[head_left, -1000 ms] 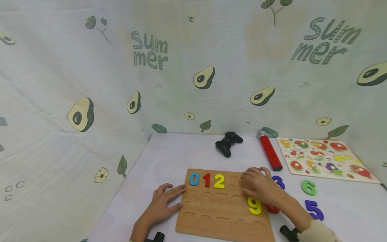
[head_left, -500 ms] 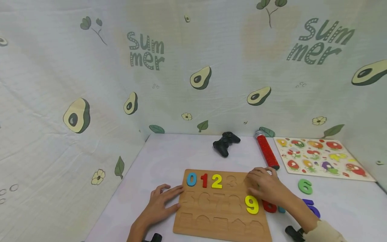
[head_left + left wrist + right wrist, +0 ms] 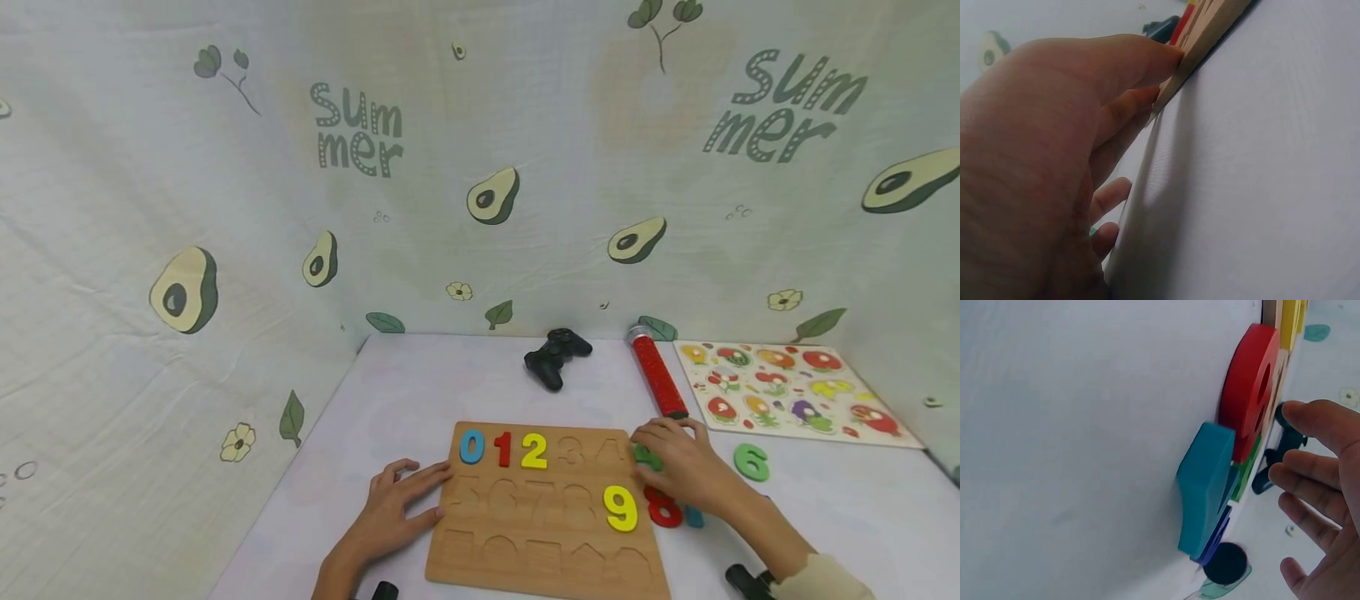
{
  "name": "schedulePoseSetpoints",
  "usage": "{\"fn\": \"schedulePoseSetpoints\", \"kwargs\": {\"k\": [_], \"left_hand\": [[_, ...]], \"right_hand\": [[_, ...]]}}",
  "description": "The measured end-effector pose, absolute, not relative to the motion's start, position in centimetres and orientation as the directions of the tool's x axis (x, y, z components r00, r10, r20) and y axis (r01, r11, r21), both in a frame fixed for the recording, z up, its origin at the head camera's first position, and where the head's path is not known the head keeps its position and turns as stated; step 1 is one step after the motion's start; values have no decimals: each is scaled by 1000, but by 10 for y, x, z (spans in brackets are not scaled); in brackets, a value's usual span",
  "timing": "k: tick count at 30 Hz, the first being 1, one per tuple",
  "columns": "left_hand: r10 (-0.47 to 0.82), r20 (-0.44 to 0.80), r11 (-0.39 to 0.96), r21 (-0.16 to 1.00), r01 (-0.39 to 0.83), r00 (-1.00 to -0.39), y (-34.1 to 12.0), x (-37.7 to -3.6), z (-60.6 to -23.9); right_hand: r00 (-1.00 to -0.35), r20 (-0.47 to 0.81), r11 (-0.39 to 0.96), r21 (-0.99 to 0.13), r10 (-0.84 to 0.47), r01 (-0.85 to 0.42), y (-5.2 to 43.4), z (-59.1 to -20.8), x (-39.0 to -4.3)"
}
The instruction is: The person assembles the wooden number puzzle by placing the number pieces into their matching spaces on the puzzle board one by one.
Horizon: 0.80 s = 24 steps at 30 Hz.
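Note:
My left hand [image 3: 405, 504] rests its fingers and thumb against the left edge of the wooden number board [image 3: 540, 554]; the left wrist view shows the thumb [image 3: 1160, 59] touching the board's side. In the board's top row sit a blue 0 [image 3: 472, 447], a red 1 [image 3: 503, 450] and a yellow 2 [image 3: 534, 451]. A yellow 9 [image 3: 621, 508] lies by its right side. My right hand [image 3: 686, 467] hovers with loose fingers over a green number piece [image 3: 647, 457] just off the board. Near it lie a red 8 [image 3: 663, 508] and a teal piece [image 3: 1204, 487].
A green 6 [image 3: 752, 462] lies to the right. A purple-blue piece [image 3: 1213, 540] shows beyond the teal one. Behind stand a black game controller [image 3: 557, 358], a red glitter-covered cylinder [image 3: 660, 375] and a fruit picture board [image 3: 780, 429]. A patterned cloth hangs at the back.
My right hand has moved right, from over the board's top row to beyond its edge, uncovering the 3 and 4 slots. My left hand stays at the board; the view has shifted slightly.

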<state>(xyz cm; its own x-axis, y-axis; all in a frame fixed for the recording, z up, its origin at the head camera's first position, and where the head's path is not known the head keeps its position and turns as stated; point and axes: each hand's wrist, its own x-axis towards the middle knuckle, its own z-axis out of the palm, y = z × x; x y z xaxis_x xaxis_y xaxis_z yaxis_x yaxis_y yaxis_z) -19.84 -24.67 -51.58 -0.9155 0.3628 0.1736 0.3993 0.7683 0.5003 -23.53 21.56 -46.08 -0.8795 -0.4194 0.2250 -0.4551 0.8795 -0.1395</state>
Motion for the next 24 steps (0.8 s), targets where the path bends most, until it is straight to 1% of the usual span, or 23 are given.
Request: {"fn": "schedulePoseSetpoints", "kwargs": {"k": [14, 24], "left_hand": [[360, 175, 768, 502, 397, -916, -246, -198, -518], [365, 183, 760, 508, 406, -913, -246, -198, -515]], "right_hand": [[-902, 227, 901, -153, -367, -405, 238, -467, -236], [-904, 228, 907, -138, -363, -399, 246, -468, -237]]}}
